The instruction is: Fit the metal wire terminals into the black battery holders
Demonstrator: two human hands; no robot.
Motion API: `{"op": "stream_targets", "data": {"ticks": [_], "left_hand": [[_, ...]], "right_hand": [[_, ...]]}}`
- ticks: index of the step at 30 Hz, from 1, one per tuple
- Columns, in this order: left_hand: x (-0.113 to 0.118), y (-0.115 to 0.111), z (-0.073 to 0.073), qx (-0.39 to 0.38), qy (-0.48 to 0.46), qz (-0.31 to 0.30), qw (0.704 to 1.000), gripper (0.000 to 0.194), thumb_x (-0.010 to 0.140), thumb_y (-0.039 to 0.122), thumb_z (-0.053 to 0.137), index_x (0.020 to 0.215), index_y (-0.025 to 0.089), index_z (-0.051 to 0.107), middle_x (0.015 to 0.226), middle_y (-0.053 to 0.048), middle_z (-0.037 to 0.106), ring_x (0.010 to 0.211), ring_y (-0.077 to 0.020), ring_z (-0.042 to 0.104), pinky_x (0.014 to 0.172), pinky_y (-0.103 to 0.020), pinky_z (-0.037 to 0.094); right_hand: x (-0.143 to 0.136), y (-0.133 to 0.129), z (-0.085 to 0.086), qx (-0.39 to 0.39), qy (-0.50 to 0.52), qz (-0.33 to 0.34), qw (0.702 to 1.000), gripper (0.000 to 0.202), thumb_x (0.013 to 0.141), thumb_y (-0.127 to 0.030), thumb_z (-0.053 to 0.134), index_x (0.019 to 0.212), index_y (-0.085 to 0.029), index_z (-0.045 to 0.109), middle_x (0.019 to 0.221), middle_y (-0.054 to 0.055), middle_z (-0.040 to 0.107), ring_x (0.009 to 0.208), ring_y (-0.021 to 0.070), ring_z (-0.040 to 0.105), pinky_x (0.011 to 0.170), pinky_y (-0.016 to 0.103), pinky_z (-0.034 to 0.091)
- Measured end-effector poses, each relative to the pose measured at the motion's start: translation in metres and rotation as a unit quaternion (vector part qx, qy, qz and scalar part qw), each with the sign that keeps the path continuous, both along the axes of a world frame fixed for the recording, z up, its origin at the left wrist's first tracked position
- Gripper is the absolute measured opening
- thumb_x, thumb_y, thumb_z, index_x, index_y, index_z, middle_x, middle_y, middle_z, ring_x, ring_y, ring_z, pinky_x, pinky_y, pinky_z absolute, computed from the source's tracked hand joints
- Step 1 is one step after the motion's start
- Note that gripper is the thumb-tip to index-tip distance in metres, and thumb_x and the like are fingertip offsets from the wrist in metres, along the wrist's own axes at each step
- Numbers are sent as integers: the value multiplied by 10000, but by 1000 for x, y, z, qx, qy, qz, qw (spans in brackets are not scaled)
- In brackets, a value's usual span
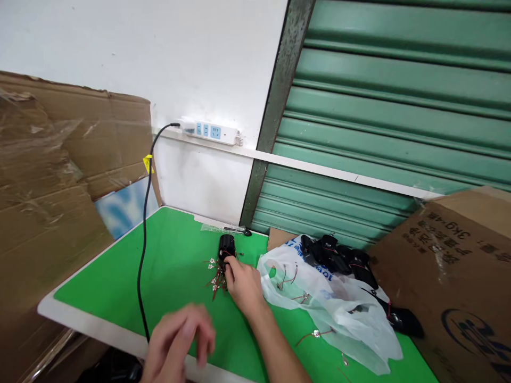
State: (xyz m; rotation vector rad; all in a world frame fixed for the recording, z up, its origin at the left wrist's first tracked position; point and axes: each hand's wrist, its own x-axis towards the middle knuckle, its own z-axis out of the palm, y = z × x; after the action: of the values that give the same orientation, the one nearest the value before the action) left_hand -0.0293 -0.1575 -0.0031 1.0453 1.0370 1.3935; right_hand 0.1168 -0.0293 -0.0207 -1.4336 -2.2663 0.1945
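My right hand [244,284] reaches over the green tabletop with its fingers bent and closed together. Its fingertips are at the near end of a black rounded plastic part [227,246], beside a small heap of red-wired metal pieces [215,282]. What lies between those fingertips is hidden. Lower down, near the table's front edge, my left hand [179,340] is curled and blurred by motion. Whether it holds anything does not show.
A white plastic bag [331,303] lies to the right, with several black parts [335,255] and loose wired pieces on it. A black cable [143,239] drops from a power strip [213,132]. Cardboard boxes [451,276] flank the green table [112,282].
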Motion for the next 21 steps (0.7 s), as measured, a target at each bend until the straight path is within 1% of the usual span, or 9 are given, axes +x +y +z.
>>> {"op": "stream_targets", "data": {"ticks": [2, 5, 7, 9, 12, 14, 16, 18, 21], "left_hand": [[23, 52, 24, 101, -8, 112, 989, 443, 922, 527, 531, 590, 238, 578, 534, -28, 546, 559, -199, 523, 593, -346, 462], [44, 128, 51, 172, 31, 225, 958, 339, 946, 433, 454, 727, 216, 596, 652, -25, 587, 660, -192, 562, 666, -312, 482], [43, 168, 54, 192, 66, 256, 945, 297, 932, 408, 442, 782, 211, 607, 737, -32, 633, 740, -194, 597, 743, -307, 498], [35, 195, 44, 191, 104, 264, 940, 272, 919, 391, 444, 820, 209, 620, 820, -39, 668, 804, -196, 619, 800, -309, 499], [14, 216, 16, 166, 147, 245, 944, 260, 908, 389, 466, 886, 206, 649, 892, -49, 696, 882, -207, 647, 844, -321, 502], [1, 219, -3, 148, 163, 233, 947, 271, 905, 401, 484, 900, 197, 663, 921, -63, 704, 901, -208, 653, 831, -319, 513], [-9, 218, -15, 134, 155, 224, 953, 304, 906, 437, 497, 892, 187, 670, 886, -65, 688, 863, -197, 650, 759, -296, 530], [-15, 215, -21, 122, 134, 199, 963, 350, 911, 482, 493, 918, 182, 674, 853, -53, 655, 764, -174, 633, 612, -256, 515], [-20, 211, -19, 121, 155, 141, 970, 380, 916, 499, 494, 999, 182, 687, 865, -43, 643, 608, -131, 564, 450, -218, 410]], "right_hand": [[4, 1, 0, 2, 26, -7, 1000, 228, 975, -208, 479, 1100, -263, 661, 891, 27, 795, 709, 206, 724, 567, 270, 305], [9, 3, 1, 0, 80, -8, 997, 264, 995, -226, 419, 1130, -246, 644, 893, 34, 790, 719, 206, 723, 578, 266, 330], [13, 4, 4, 6, 117, -8, 993, 277, 992, -230, 399, 1127, -236, 640, 876, 37, 779, 708, 204, 710, 583, 265, 341], [18, 6, 7, 13, 149, -11, 989, 276, 991, -249, 388, 1109, -233, 637, 804, 28, 750, 656, 198, 674, 577, 266, 341], [29, 9, 13, 11, 193, -19, 981, 279, 1005, -301, 366, 1101, -233, 620, 730, 5, 692, 575, 184, 596, 565, 267, 334], [36, 11, 16, 4, 216, -30, 976, 279, 1011, -332, 358, 1094, -237, 606, 713, -7, 659, 547, 174, 554, 557, 265, 329], [41, 13, 17, -4, 238, -40, 970, 268, 1011, -357, 364, 1074, -245, 599, 694, -21, 625, 539, 167, 531, 549, 259, 324], [44, 13, 18, -13, 266, -38, 963, 246, 1006, -373, 384, 1041, -253, 597, 677, -33, 592, 546, 160, 522, 546, 252, 327], [44, 13, 19, -25, 312, -16, 949, 217, 995, -382, 421, 996, -250, 594, 666, -41, 563, 571, 150, 526, 556, 240, 351]]}}
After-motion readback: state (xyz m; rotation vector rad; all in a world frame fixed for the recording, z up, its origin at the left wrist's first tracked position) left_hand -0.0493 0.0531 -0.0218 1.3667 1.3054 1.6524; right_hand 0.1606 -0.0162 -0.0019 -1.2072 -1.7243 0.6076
